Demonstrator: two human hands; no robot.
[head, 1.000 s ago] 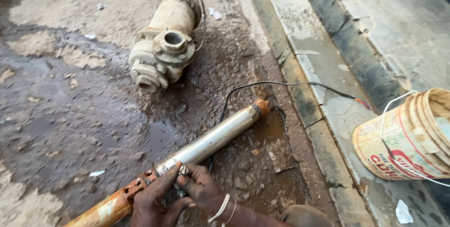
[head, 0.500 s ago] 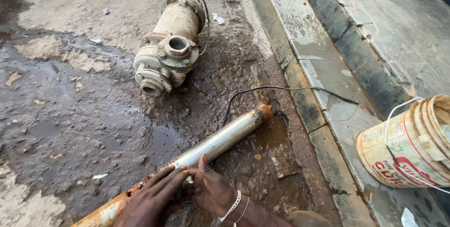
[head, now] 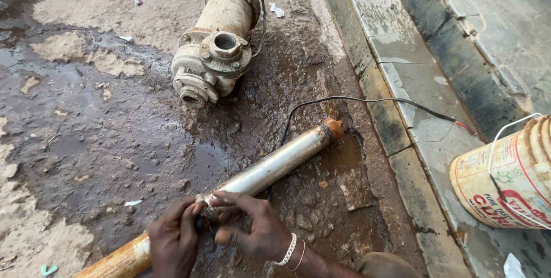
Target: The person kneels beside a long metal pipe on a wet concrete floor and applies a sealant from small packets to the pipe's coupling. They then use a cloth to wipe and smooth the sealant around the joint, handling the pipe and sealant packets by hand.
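A long metal cylinder pump [head: 275,164] lies slantwise on the wet ground, silver in its upper half, rusty orange [head: 117,262] at its lower end. My left hand [head: 175,240] and my right hand [head: 249,229] both grip it at the joint between the two sections, fingers curled around the joint. A bracelet circles my right wrist. A thin black cable [head: 367,101] runs from the cylinder's far orange cap toward the curb.
A dirty cream motor pump [head: 218,40] lies on its side farther off. A stone curb [head: 396,83] runs along the right. A worn plastic bucket [head: 508,175] with a wire handle stands on the curb. Mud and puddles [head: 86,129] cover the ground.
The view has shifted slightly down and right. My hands have closed in tighter around the cylinder's joint, the right fingers now wrapped over it.
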